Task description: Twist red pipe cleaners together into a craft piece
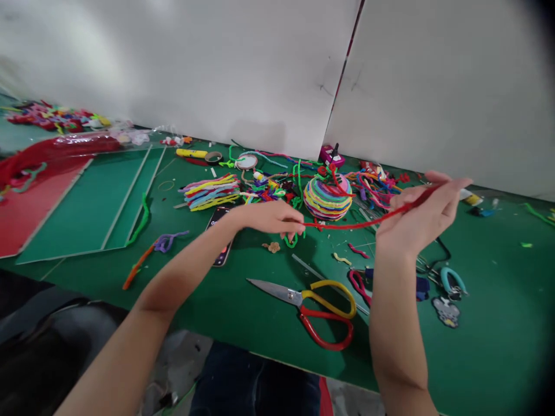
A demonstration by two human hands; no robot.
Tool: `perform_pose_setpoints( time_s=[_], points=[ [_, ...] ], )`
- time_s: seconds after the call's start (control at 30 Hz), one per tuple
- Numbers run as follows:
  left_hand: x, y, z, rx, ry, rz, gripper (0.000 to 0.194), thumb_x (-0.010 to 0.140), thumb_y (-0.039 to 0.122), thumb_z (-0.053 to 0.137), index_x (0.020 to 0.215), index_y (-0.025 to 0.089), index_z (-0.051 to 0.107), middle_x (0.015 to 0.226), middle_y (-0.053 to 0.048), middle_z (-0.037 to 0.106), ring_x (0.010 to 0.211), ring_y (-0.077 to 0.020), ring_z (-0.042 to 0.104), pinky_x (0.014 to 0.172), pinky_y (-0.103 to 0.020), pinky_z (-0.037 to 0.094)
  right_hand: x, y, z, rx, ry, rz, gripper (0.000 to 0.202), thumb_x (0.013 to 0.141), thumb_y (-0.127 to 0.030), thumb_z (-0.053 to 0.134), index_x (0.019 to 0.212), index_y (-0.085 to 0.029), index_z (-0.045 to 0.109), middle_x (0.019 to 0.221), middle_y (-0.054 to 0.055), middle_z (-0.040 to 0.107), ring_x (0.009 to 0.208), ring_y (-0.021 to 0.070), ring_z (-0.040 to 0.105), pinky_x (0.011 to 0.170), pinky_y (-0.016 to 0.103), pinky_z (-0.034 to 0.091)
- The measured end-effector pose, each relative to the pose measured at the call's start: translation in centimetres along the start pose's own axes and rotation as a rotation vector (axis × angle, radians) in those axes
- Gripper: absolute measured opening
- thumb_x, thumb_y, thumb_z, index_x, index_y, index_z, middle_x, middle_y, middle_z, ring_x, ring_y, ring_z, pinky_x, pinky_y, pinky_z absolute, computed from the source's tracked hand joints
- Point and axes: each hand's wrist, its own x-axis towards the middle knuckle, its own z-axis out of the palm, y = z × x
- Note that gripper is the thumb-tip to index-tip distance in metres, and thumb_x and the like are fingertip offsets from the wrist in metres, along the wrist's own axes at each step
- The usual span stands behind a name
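A red pipe cleaner (347, 226) stretches between my two hands above the table, sagging slightly. My left hand (273, 218) pinches one end with its fingertips. Raised higher on the right, my right hand (418, 216) holds the other end, which runs along the palm between thumb and fingers; the fingers are fairly straight. Behind the strand stands a ball wound in striped, many-coloured pipe cleaners (328, 197). Below my hands lie scissors (301, 297) with one yellow and one red handle, blades closed. A small brown flower-shaped piece (273, 247) rests under my left hand.
A phone (222, 254) lies partly under my left forearm. Bundled pipe cleaners (210, 192) sit behind it. Teal-handled pliers (453, 283) and a grey patch (446, 312) lie at right. Green boards (99, 202) and a plastic bag (95, 143) are at left; a white partition (195, 69) rises behind.
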Motion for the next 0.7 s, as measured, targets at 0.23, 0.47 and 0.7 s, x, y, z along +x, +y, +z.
perform_pose_setpoints(
  time_s=[0.23, 0.47, 0.7],
  points=[
    [4.2, -7.6, -9.5, 0.289, 0.52, -0.409, 0.03, 0.087, 0.028, 0.04, 0.102, 0.018, 0.064, 0.095, -0.007, 0.07, 0.077, -0.0152, 0.063, 0.067, -0.024, 0.044, 0.5, -0.2, 0.3, -0.002, -0.08, 0.121, 0.036, 0.087, -0.057, 0.037, 0.078, -0.026, 0.054, 0.049, -0.007, 0.025, 0.039, 0.0109, 0.022, 0.04, 0.027, 0.018],
    [8.2, -14.7, -9.7, 0.742, 0.471, -0.597, 0.037, 0.078, 0.012, 0.049, 0.112, 0.013, 0.062, 0.12, -0.017, 0.06, 0.114, -0.0281, 0.049, 0.093, -0.038, 0.034, 0.0, -0.1, 0.1, -0.126, -0.325, 0.0, 0.037, 0.089, -0.057, 0.033, 0.085, -0.029, 0.056, 0.051, -0.005, 0.023, 0.04, 0.0122, 0.022, 0.04, 0.028, 0.02],
    [8.0, -15.6, -9.8, 0.802, 0.485, -0.576, 0.035, 0.078, 0.01, 0.046, 0.109, 0.012, 0.062, 0.122, -0.018, 0.057, 0.118, -0.03, 0.045, 0.099, -0.042, 0.029, 0.1, -1.2, -0.1, -0.175, -0.158, -0.059, 0.037, 0.091, -0.055, 0.028, 0.084, -0.03, 0.054, 0.051, -0.005, 0.024, 0.041, 0.0131, 0.023, 0.041, 0.029, 0.024]
  ],
)
